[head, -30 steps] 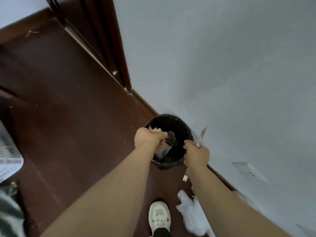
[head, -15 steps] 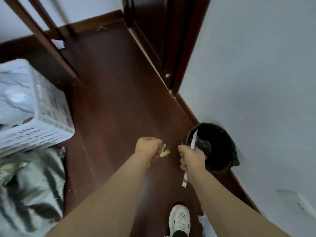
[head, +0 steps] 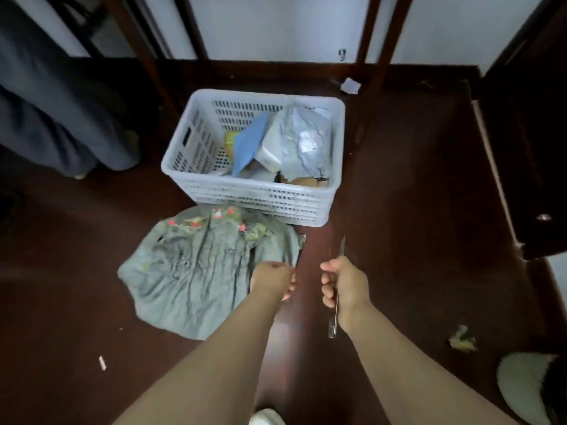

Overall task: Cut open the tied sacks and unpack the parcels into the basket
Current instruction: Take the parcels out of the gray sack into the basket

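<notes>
A white slotted plastic basket (head: 251, 187) stands on the dark floor ahead. It holds several parcels, among them a grey plastic mailer (head: 303, 142) and a blue one (head: 250, 142). In front of it a grey-green sack (head: 196, 271) with red and yellow print lies flat and limp. My left hand (head: 271, 279) hovers over the sack's right edge, fingers curled into a fist with nothing visible in it. To its right, my right hand (head: 342, 283) grips a thin cutter knife (head: 342, 248), blade pointing away toward the basket.
A person's legs in dark trousers (head: 46, 102) stand at the left. Dark wooden furniture legs (head: 371, 72) rise behind the basket. A crumpled greenish scrap (head: 461, 338) and a white bag (head: 521, 391) lie at the right. My white shoe (head: 265, 420) shows below.
My view has swung left from the black bin by the wall to the basket and sack. The yellowish scrap my left hand pinched is gone from it. My right hand still holds the knife.
</notes>
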{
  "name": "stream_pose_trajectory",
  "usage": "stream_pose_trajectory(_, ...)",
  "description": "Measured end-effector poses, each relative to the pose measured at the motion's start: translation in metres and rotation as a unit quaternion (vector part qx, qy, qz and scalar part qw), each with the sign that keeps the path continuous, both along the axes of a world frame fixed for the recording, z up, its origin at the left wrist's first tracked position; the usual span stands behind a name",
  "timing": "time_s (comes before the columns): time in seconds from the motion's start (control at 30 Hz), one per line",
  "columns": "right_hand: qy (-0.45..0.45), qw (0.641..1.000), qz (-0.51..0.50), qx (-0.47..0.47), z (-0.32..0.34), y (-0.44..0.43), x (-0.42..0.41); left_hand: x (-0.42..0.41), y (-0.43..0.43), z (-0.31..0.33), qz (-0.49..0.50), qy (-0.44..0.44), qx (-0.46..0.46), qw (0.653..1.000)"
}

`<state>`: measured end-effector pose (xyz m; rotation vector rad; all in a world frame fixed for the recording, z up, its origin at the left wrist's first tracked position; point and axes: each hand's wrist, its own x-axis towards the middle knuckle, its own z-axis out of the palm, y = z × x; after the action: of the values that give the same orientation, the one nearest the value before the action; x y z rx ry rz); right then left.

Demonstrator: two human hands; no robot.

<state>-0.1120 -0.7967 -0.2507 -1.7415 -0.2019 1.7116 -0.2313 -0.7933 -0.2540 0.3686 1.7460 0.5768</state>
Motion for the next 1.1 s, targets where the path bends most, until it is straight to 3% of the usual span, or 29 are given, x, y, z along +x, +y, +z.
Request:
stream_pose_trajectory(0.2, -0.038, 0.990, 0.134, -0.009, -0.009, 0.023, -0.111, -0.124, -0.002, -0.014, 0.069, 0.058, -0.008, 0.996)
stream_pose_trajectory(0.47, -0.129, 0.965, 0.227, 0.009, -0.065, 0.087, -0.154, -0.192, 0.030, -0.049, 0.139, 0.072, -0.065, 0.986)
stream_pose_trajectory(0.63, -0.199, 0.921, 0.330, 0.061, -0.109, 0.144, -0.175, -0.218, 0.071, -0.083, 0.196, 0.092, -0.058, 0.974)
stream_pose_trajectory(0.97, -0.301, 0.824, 0.454, 0.153, -0.187, 0.208, -0.214, -0.255, 0.102, -0.154, 0.214, 0.106, -0.084, 0.967)
stream_pose_trajectory(1.03, -0.286, 0.832, 0.452, 0.145, -0.206, 0.210, -0.223, -0.262, 0.103, -0.165, 0.212, 0.098, -0.084, 0.969)
stream_pose_trajectory(1.1, -0.236, 0.863, 0.427, 0.128, -0.220, 0.206, -0.232, -0.265, 0.103, -0.176, 0.207, 0.093, -0.080, 0.971)
